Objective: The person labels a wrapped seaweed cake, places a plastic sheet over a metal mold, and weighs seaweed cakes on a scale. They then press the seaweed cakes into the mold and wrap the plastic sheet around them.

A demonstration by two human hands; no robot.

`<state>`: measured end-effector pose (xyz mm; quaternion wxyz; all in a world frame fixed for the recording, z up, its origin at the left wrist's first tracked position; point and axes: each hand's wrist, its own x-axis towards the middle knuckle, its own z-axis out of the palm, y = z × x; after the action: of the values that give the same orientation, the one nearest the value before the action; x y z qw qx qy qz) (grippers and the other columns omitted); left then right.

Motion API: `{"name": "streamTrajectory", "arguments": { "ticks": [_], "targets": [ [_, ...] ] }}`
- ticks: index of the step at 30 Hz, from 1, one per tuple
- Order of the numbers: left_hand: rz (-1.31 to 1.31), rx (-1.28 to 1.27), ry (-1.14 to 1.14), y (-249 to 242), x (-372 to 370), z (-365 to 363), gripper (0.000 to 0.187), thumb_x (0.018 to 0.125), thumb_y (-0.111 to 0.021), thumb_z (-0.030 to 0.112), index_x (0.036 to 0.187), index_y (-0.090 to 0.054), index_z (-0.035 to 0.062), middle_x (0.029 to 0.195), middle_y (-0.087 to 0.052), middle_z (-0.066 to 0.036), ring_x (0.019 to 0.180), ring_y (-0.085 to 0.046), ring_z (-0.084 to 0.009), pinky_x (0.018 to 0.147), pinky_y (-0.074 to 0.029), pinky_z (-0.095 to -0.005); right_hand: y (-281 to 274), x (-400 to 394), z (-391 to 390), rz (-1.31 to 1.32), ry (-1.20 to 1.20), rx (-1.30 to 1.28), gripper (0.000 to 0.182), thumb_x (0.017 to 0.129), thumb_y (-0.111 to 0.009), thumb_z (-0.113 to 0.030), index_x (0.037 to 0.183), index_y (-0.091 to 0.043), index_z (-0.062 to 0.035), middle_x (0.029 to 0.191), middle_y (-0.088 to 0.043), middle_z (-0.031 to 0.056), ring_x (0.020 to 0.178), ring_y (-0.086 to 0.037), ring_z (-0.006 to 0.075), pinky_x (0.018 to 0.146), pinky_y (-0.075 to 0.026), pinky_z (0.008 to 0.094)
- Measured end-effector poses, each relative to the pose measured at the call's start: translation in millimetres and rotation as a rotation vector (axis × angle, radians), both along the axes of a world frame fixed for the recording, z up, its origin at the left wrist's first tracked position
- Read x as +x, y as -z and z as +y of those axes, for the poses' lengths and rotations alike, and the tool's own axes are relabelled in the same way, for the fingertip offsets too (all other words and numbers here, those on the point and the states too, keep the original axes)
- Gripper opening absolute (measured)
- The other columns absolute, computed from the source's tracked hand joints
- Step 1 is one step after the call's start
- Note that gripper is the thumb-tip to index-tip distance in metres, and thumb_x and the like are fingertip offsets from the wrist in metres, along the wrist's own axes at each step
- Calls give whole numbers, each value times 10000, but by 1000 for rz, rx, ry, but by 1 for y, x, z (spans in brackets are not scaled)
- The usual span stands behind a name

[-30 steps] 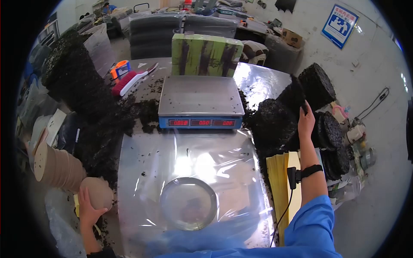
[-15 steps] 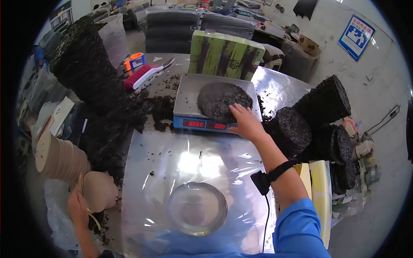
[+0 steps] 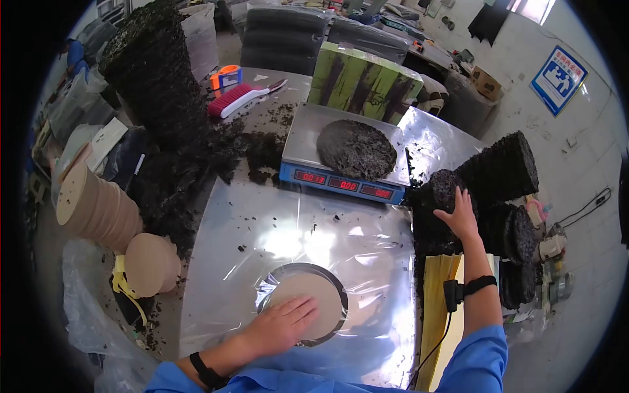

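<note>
My left hand [image 3: 283, 325] lies with its fingers spread on a round tan paper disc [image 3: 308, 291], inside a shallow round metal dish [image 3: 342, 295] in front of me. On the right, my right hand [image 3: 460, 216] rests with fingers apart against a stack of dark, crumbly round cakes [image 3: 440, 190]. One dark round cake [image 3: 357, 150] lies on the metal pan of a blue digital scale [image 3: 393, 194] with red figures. Stacks of tan discs [image 3: 149, 265] stand at the left.
A tall dark stack [image 3: 157, 72] stands at the back left, beside a red brush [image 3: 229, 100] and an orange tape dispenser [image 3: 226, 76]. A green box [image 3: 363, 82] is behind the scale. More dark stacks [image 3: 504, 167] and yellow sheets [image 3: 439, 288] are at the right.
My left hand has moved from the tan discs to the dish, where a tan disc now lies. My right hand has left the cake on the scale for the right stack. The view has shifted.
</note>
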<state>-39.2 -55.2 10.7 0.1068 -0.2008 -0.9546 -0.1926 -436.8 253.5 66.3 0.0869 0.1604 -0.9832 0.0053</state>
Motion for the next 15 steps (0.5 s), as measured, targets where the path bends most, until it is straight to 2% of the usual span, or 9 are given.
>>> {"name": "streamTrajectory", "arguments": {
  "ticks": [2,3,4,5,7,8,12,15],
  "targets": [
    [-168,34,33,-12,-3,-3,526,793,-696,304,1243,-599,49,1356,-555,-114,1307,-482,-258,1060,-406,-391,13,-1,6,-84,26,-15,877,797,-738,-473,1479,-350,-83,1515,-361,210,1407,-324,376,1135,-324,440],
    [-166,24,36,-12,-6,-4,526,793,-696,304,1243,-599,49,1356,-555,-114,1307,-482,-258,1060,-406,-391,17,-3,8,-165,54,-21,856,801,-734,-473,1481,-360,-113,1508,-385,191,1399,-341,371,1132,-328,445],
    [-157,68,27,-9,-4,-3,571,767,-726,342,1243,-604,51,1373,-541,-118,1316,-471,-274,1076,-389,-414,21,-6,10,-60,2,-29,774,809,-723,-469,1446,-431,-140,1400,-518,189,1297,-476,364,1070,-398,441],
    [-151,118,19,-7,-4,-1,616,740,-756,379,1243,-610,54,1389,-527,-122,1326,-460,-289,1092,-372,-436,20,-11,16,-64,12,-27,774,809,-723,-469,1446,-431,-140,1400,-518,189,1297,-476,364,1070,-398,441],
    [-167,93,-2,-7,-3,2,618,739,-761,387,1237,-613,53,1378,-533,-126,1318,-466,-294,1093,-373,-441,-9,-6,13,-227,2,-74,705,820,-710,-455,1397,-496,-113,1252,-615,216,1166,-576,367,989,-456,435],
    [-170,64,-35,-8,-5,3,620,738,-766,395,1232,-615,52,1367,-539,-130,1311,-472,-299,1093,-373,-445,-5,-10,20,-183,-29,-95,660,817,-710,-447,1361,-539,-115,1117,-668,221,1053,-628,374,918,-488,438],
    [-172,16,-17,-8,-9,5,609,734,-758,412,1216,-620,67,1350,-550,-118,1305,-477,-271,1101,-351,-419,-13,-3,11,-187,49,-75,622,818,-703,-424,1349,-555,-136,1087,-676,218,1048,-628,377,913,-493,435],
    [-145,-5,-29,-9,-9,4,607,716,-769,406,1202,-629,70,1336,-560,-116,1292,-490,-275,1100,-353,-419,-4,-11,19,-182,28,-77,660,809,-705,-412,1377,-522,-130,1117,-667,215,1059,-625,368,931,-490,426]
  ]
}}
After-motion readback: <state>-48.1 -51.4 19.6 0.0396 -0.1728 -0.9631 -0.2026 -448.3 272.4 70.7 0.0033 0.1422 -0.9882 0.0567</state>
